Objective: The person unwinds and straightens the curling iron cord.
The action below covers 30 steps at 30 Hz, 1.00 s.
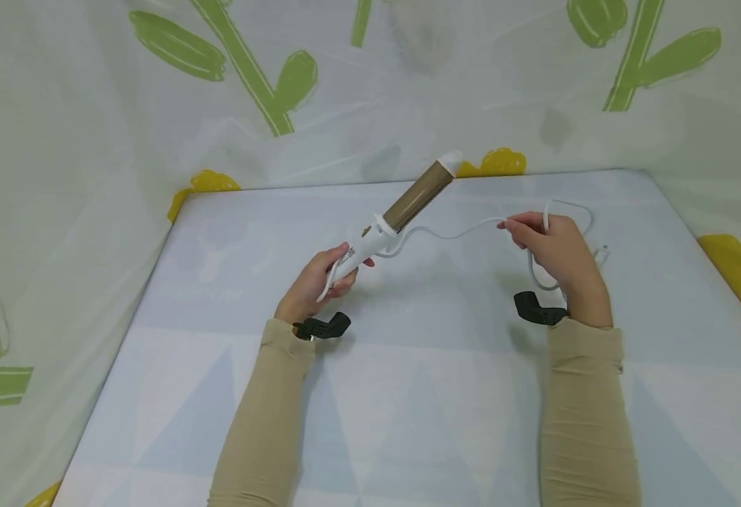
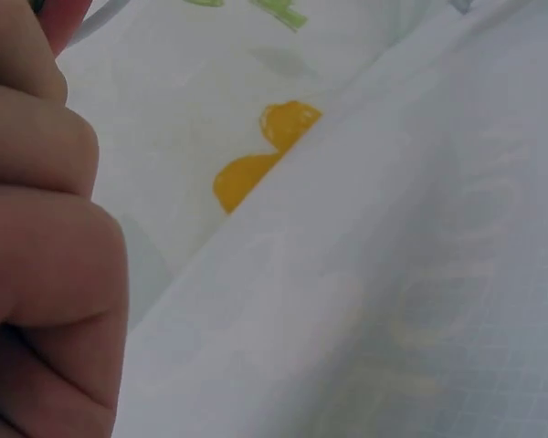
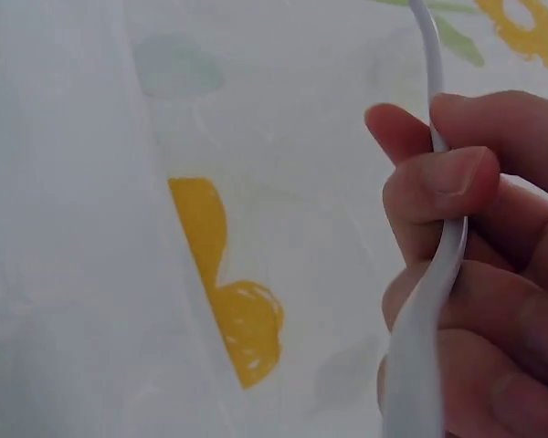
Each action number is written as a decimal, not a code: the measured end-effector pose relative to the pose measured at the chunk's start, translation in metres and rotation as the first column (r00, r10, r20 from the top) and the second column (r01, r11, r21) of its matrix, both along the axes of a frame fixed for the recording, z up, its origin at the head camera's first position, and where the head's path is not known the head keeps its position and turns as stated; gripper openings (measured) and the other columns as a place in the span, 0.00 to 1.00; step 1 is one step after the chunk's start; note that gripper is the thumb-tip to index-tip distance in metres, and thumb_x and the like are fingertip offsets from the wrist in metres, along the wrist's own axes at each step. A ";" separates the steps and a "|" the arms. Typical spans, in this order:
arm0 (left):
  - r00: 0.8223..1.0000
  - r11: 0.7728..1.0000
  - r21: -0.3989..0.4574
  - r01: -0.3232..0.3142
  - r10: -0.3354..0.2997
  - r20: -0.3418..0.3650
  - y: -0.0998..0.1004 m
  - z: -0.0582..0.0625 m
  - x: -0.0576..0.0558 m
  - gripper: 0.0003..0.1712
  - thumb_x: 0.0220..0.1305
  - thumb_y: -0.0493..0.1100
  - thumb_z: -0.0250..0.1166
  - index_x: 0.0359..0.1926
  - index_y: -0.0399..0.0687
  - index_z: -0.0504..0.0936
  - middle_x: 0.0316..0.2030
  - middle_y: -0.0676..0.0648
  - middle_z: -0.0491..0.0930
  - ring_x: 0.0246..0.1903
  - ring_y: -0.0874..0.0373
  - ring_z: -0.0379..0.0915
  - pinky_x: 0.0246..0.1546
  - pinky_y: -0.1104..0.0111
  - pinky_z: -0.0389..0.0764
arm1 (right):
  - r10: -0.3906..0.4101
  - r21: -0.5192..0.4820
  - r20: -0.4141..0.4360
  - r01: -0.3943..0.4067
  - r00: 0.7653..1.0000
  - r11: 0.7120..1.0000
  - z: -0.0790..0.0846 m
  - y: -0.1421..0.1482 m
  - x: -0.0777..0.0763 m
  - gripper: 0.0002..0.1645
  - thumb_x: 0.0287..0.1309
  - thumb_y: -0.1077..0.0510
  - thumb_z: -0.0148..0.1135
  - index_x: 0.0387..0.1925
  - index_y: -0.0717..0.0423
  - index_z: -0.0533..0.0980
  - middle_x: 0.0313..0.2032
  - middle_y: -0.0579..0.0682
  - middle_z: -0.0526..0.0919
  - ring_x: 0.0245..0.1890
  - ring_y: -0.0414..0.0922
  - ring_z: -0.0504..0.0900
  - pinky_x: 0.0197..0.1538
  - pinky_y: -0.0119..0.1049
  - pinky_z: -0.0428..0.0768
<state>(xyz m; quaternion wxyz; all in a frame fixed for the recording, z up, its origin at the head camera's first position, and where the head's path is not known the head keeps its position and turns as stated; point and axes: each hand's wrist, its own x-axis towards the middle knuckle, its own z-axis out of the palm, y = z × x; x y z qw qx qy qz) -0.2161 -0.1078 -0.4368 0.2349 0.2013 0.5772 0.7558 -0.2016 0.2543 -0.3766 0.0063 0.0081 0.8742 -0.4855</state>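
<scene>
My left hand point(image 1: 321, 282) grips the white handle of a curling iron point(image 1: 418, 196), its brownish-gold barrel slanting up to the right and ending in a white tip. A loop of white cord point(image 1: 450, 236) hangs beside the handle, and the cord runs across to my right hand point(image 1: 556, 246). There the thumb and fingers pinch it, as the right wrist view shows with the cord point(image 3: 452, 242) passing between them. Beyond the right hand the cord loops, and its plug end point(image 1: 602, 252) hangs near the wrist. In the left wrist view, curled fingers point(image 2: 50, 255) show at the left edge.
Both hands are above a pale blue and white table point(image 1: 408, 394) with triangle patterns. Behind it hangs a whitish curtain point(image 1: 357, 105) printed with green stems and yellow flowers. Black wrist mounts point(image 1: 326, 326) sit on both wrists.
</scene>
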 end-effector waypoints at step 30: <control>0.969 0.899 -0.380 0.217 -0.245 -0.026 0.008 -0.001 0.002 0.25 0.67 0.49 0.48 0.45 0.28 0.75 0.13 0.47 0.63 0.14 0.58 0.53 0.19 0.72 0.57 | -0.126 -0.048 -0.085 0.122 0.988 0.991 0.003 -0.009 -0.004 0.24 0.53 0.38 0.56 0.41 0.52 0.78 0.21 0.47 0.69 0.20 0.42 0.63 0.19 0.34 0.57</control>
